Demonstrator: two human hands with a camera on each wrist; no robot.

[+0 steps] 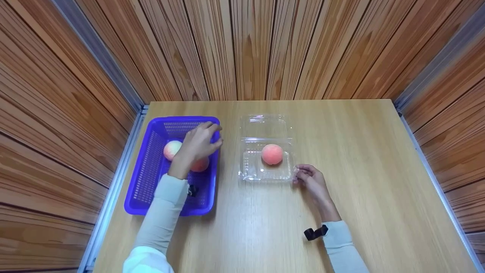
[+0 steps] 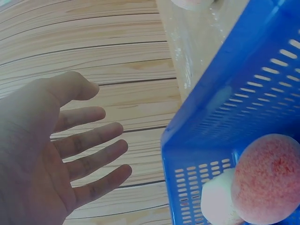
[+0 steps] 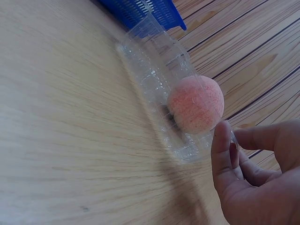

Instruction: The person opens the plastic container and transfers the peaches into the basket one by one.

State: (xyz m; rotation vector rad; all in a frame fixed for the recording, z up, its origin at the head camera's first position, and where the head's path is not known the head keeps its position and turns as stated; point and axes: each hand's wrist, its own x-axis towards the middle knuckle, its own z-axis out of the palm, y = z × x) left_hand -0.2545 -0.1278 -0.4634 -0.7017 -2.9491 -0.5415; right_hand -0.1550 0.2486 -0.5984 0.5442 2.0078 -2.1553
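Note:
My left hand [image 1: 201,142] hovers over the right side of a purple-blue plastic basket [image 1: 137,170], fingers spread and holding nothing. In the left wrist view its palm [image 2: 42,183] faces the basket. Inside the basket lie a pale peach [image 1: 172,149] and a redder peach [image 1: 200,165], the latter partly hidden by the left arm. A hinged clear plastic box [image 1: 250,163] sits with its lid folded back, and a pink peach [image 1: 272,154] rests in its lower half. My right hand [image 1: 312,184] pinches the box's near right edge between thumb and fingers, close beside the peach [image 3: 196,104].
The basket stands on the left of the wooden table [image 1: 360,151], with the clear box to its right. Wood-plank panels [image 1: 250,49] rise behind and at both sides. Metal rails [image 1: 113,185] run along the table's side edges.

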